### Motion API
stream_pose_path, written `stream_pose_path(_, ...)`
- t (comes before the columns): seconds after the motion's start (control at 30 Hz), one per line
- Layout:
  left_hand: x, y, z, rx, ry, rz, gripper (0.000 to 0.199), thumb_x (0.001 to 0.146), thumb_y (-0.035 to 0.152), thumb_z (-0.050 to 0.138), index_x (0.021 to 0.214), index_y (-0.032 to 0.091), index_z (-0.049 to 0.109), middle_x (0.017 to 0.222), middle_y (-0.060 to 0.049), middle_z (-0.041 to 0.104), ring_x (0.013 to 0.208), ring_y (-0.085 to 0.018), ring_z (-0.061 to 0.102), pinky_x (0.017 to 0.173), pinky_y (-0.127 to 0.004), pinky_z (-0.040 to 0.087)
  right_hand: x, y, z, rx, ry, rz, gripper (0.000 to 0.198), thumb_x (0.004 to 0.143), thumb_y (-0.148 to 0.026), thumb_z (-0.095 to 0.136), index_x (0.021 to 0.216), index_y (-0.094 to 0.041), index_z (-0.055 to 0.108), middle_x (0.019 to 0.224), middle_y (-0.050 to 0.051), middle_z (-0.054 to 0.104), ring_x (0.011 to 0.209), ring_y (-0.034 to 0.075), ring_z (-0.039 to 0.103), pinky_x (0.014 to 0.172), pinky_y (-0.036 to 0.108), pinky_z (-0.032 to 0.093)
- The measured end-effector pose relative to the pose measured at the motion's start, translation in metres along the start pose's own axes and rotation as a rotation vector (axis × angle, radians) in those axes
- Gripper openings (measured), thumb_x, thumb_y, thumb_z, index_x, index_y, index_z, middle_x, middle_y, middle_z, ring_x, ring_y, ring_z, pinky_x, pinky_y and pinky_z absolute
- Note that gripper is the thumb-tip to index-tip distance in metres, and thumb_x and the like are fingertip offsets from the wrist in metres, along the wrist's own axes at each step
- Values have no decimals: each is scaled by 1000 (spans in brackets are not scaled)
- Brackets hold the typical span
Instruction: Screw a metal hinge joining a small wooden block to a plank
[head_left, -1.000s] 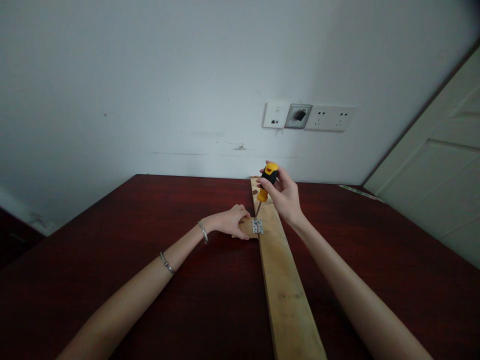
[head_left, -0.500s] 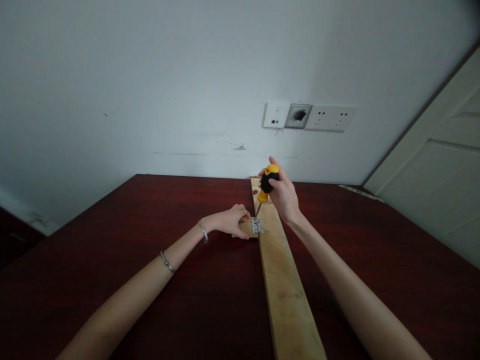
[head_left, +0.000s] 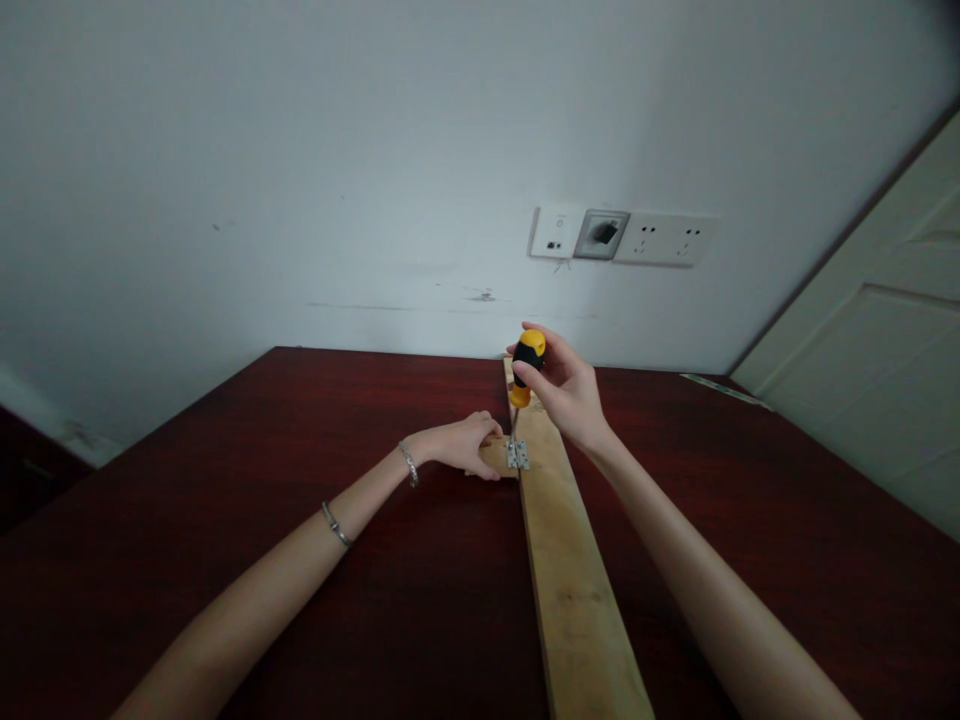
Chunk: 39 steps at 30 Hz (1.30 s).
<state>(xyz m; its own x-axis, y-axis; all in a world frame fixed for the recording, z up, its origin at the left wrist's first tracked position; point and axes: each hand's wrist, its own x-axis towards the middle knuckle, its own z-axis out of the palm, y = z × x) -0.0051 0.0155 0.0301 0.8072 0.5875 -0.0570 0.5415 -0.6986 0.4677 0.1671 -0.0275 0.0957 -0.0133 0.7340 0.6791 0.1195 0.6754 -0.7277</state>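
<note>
My right hand [head_left: 568,388] grips a yellow and black screwdriver [head_left: 529,352] by its handle, shaft pointing down. The tip meets the upper left part of a small metal hinge [head_left: 517,455]. That hinge spans the seam between a short wooden block [head_left: 496,457] and a long wooden board [head_left: 574,580]. Thumb and fingers of my left hand [head_left: 461,443] clasp the block from its left side, pressing it against the board's edge. Any screw under the tip is too small to make out.
The board runs along a dark red tabletop [head_left: 360,600] toward a white wall [head_left: 300,180]. Wall sockets [head_left: 664,240] sit above the table's back edge. A white panelled door [head_left: 885,330] stands at the right, with a thin strip [head_left: 724,390] lying near it.
The screwdriver now stands more upright, its handle shifted slightly left. My right hand's fingers have changed position around the handle. My left hand keeps its hold on the block.
</note>
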Motion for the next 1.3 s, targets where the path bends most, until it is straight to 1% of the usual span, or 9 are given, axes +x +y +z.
stream_pose_path(0.1, 0, 0, 0, -12, 7, -10, 57, 62, 43, 75, 108, 18, 52, 105, -6, 49, 96, -22, 51, 85, -32, 42, 1, 3, 0, -1, 0, -17, 44, 79, -36, 67, 121, -27, 55, 109, 5, 65, 99, 20, 64, 95, 43, 50)
stream_pose_path(0.4, -1, 0, 1, -52, 8, -8, 59, 62, 42, 74, 110, 15, 51, 107, -8, 50, 93, -21, 53, 82, -32, 45, 6, 7, 6, -102, 10, -44, 48, 82, -36, 64, 126, -28, 48, 108, 6, 60, 98, 21, 59, 92, 44, 49)
stream_pose_path(0.5, 0, -2, 2, -33, 14, 3, 59, 62, 42, 74, 109, 15, 52, 106, -8, 50, 94, -22, 52, 84, -33, 44, 7, 8, 5, -59, -6, -18, 50, 85, -35, 58, 132, -29, 42, 110, 7, 58, 98, 21, 58, 91, 44, 49)
stream_pose_path(0.63, 1, -4, 3, -12, 16, 31, 58, 62, 43, 74, 108, 15, 53, 104, -7, 51, 95, -22, 51, 85, -33, 43, 6, 13, 1, 13, -31, 81, 54, 89, -36, 47, 141, -32, 32, 116, 6, 58, 97, 20, 58, 91, 46, 50)
stream_pose_path(0.73, 1, -4, 3, -1, 17, 38, 57, 62, 43, 74, 108, 15, 54, 103, -7, 51, 95, -22, 51, 85, -33, 43, 6, 17, -1, 76, -46, 122, 57, 90, -35, 41, 145, -35, 27, 129, 5, 54, 106, 22, 57, 92, 47, 50)
stream_pose_path(0.87, 0, -1, 2, -3, 12, 24, 57, 63, 42, 74, 108, 15, 54, 103, -7, 51, 94, -22, 51, 85, -32, 42, 7, 16, 0, 20, -18, 86, 53, 87, -39, 50, 140, -34, 40, 137, 4, 50, 119, 24, 52, 97, 46, 47)
stream_pose_path(1.0, 0, -2, 2, -15, 14, 16, 58, 62, 43, 74, 109, 16, 53, 104, -7, 51, 95, -22, 51, 85, -32, 42, 8, 11, 3, 26, 55, 72, 47, 80, -40, 63, 125, -28, 54, 126, 6, 58, 105, 23, 60, 95, 44, 50)
stream_pose_path(1.17, 1, -4, 3, -25, 8, 14, 59, 62, 43, 74, 110, 16, 52, 105, -7, 50, 95, -22, 51, 85, -32, 42, 10, 9, 5, 120, 83, 105, 43, 72, -38, 72, 110, -25, 57, 112, 5, 61, 89, 19, 65, 87, 40, 54)
stream_pose_path(1.3, 0, -3, 2, -31, 12, 13, 60, 62, 42, 75, 110, 15, 52, 105, -8, 50, 95, -22, 51, 86, -33, 43, 9, 11, 6, 87, 101, 76, 42, 73, -37, 71, 110, -25, 57, 108, 5, 62, 92, 19, 62, 88, 40, 53)
